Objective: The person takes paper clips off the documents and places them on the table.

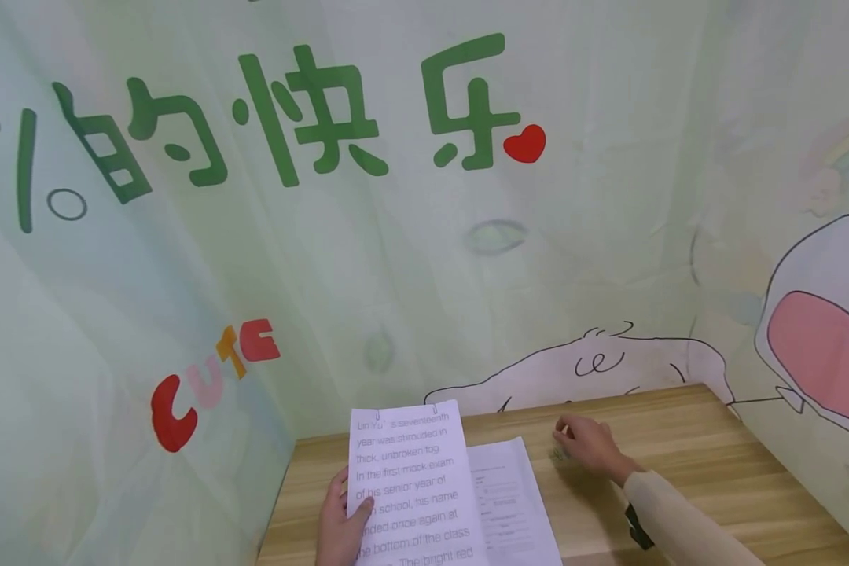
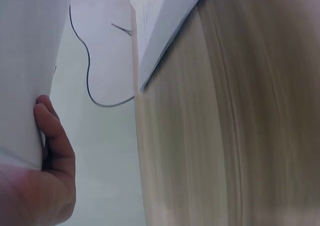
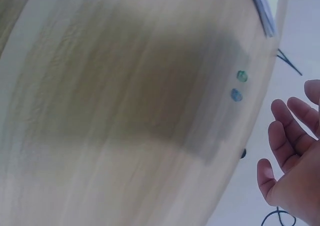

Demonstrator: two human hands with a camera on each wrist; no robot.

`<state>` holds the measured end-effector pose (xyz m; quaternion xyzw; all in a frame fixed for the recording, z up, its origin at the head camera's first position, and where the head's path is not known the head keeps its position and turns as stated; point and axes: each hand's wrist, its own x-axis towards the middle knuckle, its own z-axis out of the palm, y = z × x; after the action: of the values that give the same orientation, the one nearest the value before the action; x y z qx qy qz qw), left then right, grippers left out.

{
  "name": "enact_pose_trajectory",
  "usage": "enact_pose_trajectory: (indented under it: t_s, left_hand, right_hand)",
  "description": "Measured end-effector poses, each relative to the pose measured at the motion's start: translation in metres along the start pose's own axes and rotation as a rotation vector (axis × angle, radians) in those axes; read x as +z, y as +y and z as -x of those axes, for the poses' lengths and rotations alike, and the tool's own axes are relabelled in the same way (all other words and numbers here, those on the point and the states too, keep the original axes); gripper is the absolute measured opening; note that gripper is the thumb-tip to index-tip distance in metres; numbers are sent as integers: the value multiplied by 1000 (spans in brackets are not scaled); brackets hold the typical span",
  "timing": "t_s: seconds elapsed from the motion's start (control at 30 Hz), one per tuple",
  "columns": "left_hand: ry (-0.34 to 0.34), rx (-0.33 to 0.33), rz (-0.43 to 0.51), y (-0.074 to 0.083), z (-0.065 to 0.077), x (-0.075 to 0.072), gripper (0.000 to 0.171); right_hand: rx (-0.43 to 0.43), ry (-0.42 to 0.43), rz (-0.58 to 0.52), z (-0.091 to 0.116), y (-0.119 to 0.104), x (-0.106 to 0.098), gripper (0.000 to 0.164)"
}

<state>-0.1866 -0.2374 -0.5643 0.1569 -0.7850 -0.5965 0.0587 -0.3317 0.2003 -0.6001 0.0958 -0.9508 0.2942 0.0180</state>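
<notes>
In the head view my left hand (image 1: 341, 523) grips a sheaf of white paper (image 1: 410, 479) with large English print, thumb over its front and fingers behind. Two small clips (image 1: 435, 408) sit on its top edge. The left wrist view shows the fingers (image 2: 57, 141) curled behind the raised paper (image 2: 25, 70). My right hand (image 1: 590, 446) hovers over the table, its fingers loosely bent with nothing between them in the right wrist view. Below it lie a small green piece (image 3: 242, 76) and a small blue piece (image 3: 236, 94), side by side.
A second stack of printed sheets (image 1: 512, 487) lies on the wooden table (image 1: 679, 456), partly behind the held paper. A printed cloth backdrop (image 1: 396, 275) hangs behind the table and along both sides. A dark band (image 1: 638, 528) is on the right wrist.
</notes>
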Motion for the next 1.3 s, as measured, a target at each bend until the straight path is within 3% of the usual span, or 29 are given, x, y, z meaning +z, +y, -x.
enact_pose_trajectory:
  t_s: [0.3, 0.8, 1.3]
  left_hand:
    - [-52, 33, 29, -2, 3, 17, 78]
    - [-147, 125, 105, -3, 14, 38, 82]
    - [-189, 90, 182, -2, 21, 56, 86]
  right_hand:
    - [-21, -27, -56, -7, -19, -6, 12]
    - [-95, -111, -283, -19, -47, -15, 25]
    - [-127, -168, -395, -27, -69, -32, 33]
